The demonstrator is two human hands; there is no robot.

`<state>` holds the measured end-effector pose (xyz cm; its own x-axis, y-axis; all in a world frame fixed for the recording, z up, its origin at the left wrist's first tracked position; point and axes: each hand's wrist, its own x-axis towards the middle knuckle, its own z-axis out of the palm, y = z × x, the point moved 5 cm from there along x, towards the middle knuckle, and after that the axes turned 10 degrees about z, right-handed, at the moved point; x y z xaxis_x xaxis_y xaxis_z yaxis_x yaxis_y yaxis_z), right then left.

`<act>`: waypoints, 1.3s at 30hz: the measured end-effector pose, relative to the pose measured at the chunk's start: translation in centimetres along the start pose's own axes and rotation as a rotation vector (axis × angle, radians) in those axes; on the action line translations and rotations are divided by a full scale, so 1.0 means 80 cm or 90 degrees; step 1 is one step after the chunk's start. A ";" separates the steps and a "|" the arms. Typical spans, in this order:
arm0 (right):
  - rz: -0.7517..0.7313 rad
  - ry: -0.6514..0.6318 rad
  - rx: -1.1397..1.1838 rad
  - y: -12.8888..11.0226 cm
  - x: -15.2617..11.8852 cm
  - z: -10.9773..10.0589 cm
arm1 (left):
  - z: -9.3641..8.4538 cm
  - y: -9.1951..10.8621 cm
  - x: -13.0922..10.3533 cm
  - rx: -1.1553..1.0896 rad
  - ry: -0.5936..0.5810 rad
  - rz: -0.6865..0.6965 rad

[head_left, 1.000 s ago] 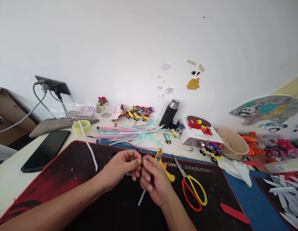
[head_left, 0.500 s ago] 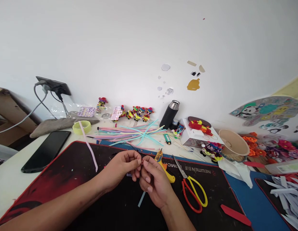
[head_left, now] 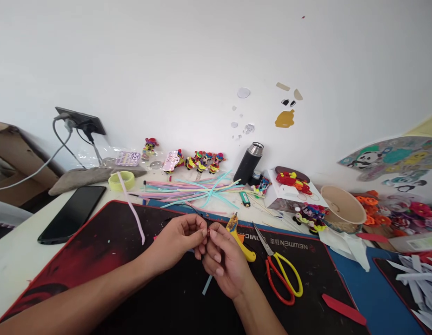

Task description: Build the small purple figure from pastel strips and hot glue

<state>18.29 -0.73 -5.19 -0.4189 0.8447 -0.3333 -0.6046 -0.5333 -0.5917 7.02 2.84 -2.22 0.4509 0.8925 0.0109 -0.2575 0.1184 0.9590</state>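
Over the black desk mat (head_left: pixel 160 298), my left hand (head_left: pixel 182 239) and my right hand (head_left: pixel 224 256) meet with thumbs and forefingers pinched together. A tiny reddish bit shows between the fingertips; its kind is too small to make out. Just beyond my right hand lies a yellow glue gun (head_left: pixel 244 247), partly covered by the fingers. Scissors (head_left: pixel 278 270) with one red and one yellow handle rest to its right. Under my right hand pokes out a pale blue strip (head_left: pixel 207 285). A lilac pipe cleaner (head_left: pixel 134 211) lies left of my left hand.
Behind the mat lies a bundle of pastel pipe cleaners (head_left: pixel 188 190), near a black flask (head_left: pixel 249 163) and small colourful figures (head_left: pixel 205 162). A phone (head_left: pixel 72 214) and yellow tape roll (head_left: pixel 121 181) sit left. To the right are a beige bowl (head_left: pixel 343 204) and a red strip (head_left: pixel 343 309).
The view has shifted slightly, so the scene sits a little further right. Both hands stay pinched together at the same place over the mat.
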 end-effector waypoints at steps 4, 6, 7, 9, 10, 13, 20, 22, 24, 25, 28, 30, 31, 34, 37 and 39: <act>-0.001 -0.006 0.023 0.002 -0.001 0.003 | -0.002 -0.002 0.000 0.005 -0.015 0.003; 0.002 -0.009 0.035 0.002 -0.001 0.005 | -0.002 -0.002 -0.001 0.003 -0.019 0.002; 0.003 -0.009 0.040 0.002 -0.001 0.005 | -0.001 -0.001 -0.001 0.001 -0.020 0.001; 0.003 -0.008 0.043 0.002 -0.001 0.006 | -0.001 0.000 -0.001 -0.002 -0.018 -0.005; 0.001 -0.007 0.041 0.002 -0.001 0.006 | -0.001 0.000 -0.001 -0.002 -0.017 -0.007; -0.005 -0.006 0.036 0.002 -0.001 0.006 | -0.001 0.000 0.000 0.003 -0.016 -0.012; -0.001 -0.006 0.047 0.002 -0.001 0.007 | -0.003 0.003 0.001 0.015 -0.023 -0.014; 0.001 -0.007 0.050 0.002 -0.001 0.007 | -0.003 0.004 0.001 0.017 -0.028 -0.016; 0.001 -0.009 0.051 0.003 -0.001 0.008 | -0.003 0.005 0.000 0.016 -0.032 -0.020; 0.002 -0.010 0.052 0.003 -0.001 0.008 | -0.003 0.005 0.000 0.015 -0.033 -0.021; 0.003 -0.012 0.053 0.003 -0.001 0.008 | -0.004 0.005 0.000 0.018 -0.034 -0.023; 0.005 -0.012 0.052 0.003 -0.001 0.008 | -0.004 0.005 0.000 0.021 -0.035 -0.024; 0.005 -0.010 0.052 0.004 -0.001 0.008 | -0.004 0.005 0.000 0.022 -0.037 -0.026; 0.007 -0.007 0.054 0.005 -0.001 0.008 | -0.004 0.006 0.000 0.024 -0.044 -0.026; 0.007 -0.010 0.051 0.007 -0.001 0.009 | -0.006 0.006 0.000 0.032 -0.049 -0.023; 0.008 -0.010 0.049 0.006 -0.001 0.009 | -0.006 0.006 0.000 0.034 -0.050 -0.024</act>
<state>17.54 -1.08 -4.94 -0.4364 0.8377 -0.3282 -0.6499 -0.5458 -0.5289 6.47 3.12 -1.86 0.5250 0.8511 -0.0050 -0.1947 0.1258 0.9728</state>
